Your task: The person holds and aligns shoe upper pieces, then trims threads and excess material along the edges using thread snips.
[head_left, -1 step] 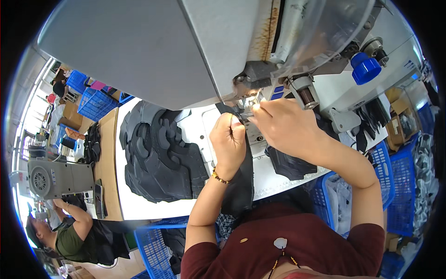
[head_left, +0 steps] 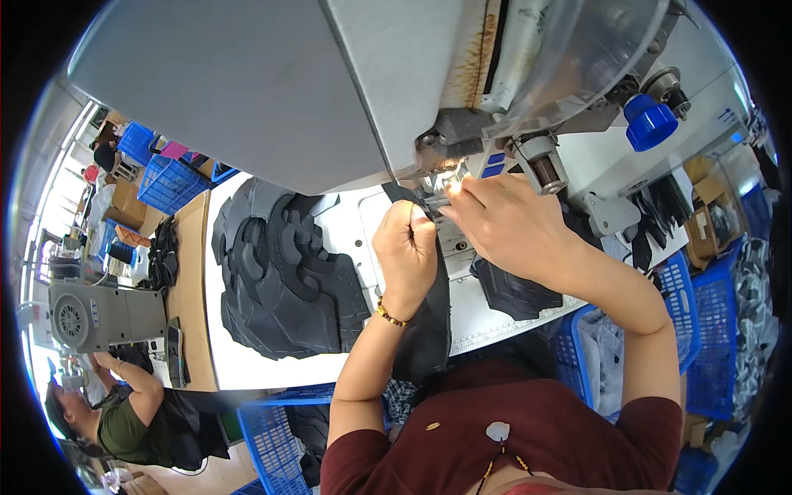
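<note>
A strip-like piece of black fabric runs from under the sewing machine head down over the table's front edge. My left hand is closed in a fist on its upper part, thumb on top, just in front of the lit needle area. Close by on the right, my right hand has its fingers bent and pinched together beside the needle. What its fingertips hold is hidden from view. Left of my left hand lies a spread pile of cut black pieces. More black pieces lie under my right forearm.
A white table carries the work. Blue baskets stand below, one at the left front and one at the right. A blue knob juts from the machine's right. Far left, a person sits at another machine.
</note>
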Demonstrator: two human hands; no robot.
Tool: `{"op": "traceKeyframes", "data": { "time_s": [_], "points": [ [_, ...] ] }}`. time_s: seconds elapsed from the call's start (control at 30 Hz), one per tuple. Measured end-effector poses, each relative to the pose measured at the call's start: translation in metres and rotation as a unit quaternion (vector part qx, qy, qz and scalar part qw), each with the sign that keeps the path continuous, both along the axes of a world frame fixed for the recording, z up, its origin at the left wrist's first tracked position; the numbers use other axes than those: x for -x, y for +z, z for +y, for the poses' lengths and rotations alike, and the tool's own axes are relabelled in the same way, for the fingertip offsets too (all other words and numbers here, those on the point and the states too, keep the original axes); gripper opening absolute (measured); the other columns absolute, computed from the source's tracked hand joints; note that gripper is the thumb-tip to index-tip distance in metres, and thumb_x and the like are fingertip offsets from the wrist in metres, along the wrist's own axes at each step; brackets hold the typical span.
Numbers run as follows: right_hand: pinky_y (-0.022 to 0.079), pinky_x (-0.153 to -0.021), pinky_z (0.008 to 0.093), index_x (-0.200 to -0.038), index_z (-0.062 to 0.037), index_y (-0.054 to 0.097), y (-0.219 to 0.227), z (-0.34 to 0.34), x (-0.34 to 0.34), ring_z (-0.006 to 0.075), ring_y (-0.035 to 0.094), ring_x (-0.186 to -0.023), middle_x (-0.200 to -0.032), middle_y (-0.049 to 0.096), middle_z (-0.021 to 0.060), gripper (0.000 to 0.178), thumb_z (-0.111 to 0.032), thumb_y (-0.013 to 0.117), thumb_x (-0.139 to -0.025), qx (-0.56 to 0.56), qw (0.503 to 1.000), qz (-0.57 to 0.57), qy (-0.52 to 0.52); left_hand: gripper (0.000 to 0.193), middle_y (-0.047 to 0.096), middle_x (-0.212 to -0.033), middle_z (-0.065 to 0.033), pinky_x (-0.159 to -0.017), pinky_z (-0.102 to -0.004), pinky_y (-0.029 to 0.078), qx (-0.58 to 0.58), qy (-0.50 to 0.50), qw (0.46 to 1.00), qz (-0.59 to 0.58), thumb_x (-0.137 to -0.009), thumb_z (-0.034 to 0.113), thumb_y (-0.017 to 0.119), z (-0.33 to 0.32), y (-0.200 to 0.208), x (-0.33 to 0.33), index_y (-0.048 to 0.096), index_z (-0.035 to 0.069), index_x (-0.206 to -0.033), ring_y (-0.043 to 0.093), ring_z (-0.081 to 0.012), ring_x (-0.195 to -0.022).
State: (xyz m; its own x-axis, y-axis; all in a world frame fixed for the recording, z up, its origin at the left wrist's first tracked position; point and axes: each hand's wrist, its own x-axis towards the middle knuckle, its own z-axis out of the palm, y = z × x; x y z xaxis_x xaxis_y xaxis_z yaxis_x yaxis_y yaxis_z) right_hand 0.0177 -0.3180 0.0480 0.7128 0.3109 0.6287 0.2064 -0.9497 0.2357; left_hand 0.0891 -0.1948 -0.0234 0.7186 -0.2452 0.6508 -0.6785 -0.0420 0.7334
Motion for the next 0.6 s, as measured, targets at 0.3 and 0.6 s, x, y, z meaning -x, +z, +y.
{"op": "traceKeyframes", "data": {
  "time_s": [0.3, 0.6],
  "points": [
    [0.045, -0.041, 0.0264, -0.065, -0.0071, 0.057, 0.001, 0.000, -0.009, 0.0116, 0.055, -0.062, -0.065, 0.050, 0.0007, 0.006, -0.011, 0.058, -0.059, 0.029, 0.997, 0.063, 0.032, 0.014, 0.042, -0.058, -0.0104, -0.048, -0.0339, 0.035, -0.075, 0.075, 0.987, -0.119, -0.072, 0.003, 0.054, 0.000, 0.003, 0.000, 0.042, 0.001, -0.066, 0.043, -0.0266, -0.052],
    [0.041, -0.037, 0.0262, -0.067, -0.0069, 0.056, -0.006, -0.007, -0.006, 0.0114, 0.054, -0.058, -0.065, 0.048, 0.0006, 0.008, -0.011, 0.057, -0.060, 0.004, 0.997, 0.048, 0.060, 0.012, 0.039, -0.058, -0.0116, -0.047, -0.0342, 0.033, -0.011, 0.045, 0.998, -0.049, -0.073, 0.002, 0.049, -0.001, -0.004, 0.002, 0.040, 0.000, -0.066, 0.040, -0.0270, -0.051]
  ]
}}
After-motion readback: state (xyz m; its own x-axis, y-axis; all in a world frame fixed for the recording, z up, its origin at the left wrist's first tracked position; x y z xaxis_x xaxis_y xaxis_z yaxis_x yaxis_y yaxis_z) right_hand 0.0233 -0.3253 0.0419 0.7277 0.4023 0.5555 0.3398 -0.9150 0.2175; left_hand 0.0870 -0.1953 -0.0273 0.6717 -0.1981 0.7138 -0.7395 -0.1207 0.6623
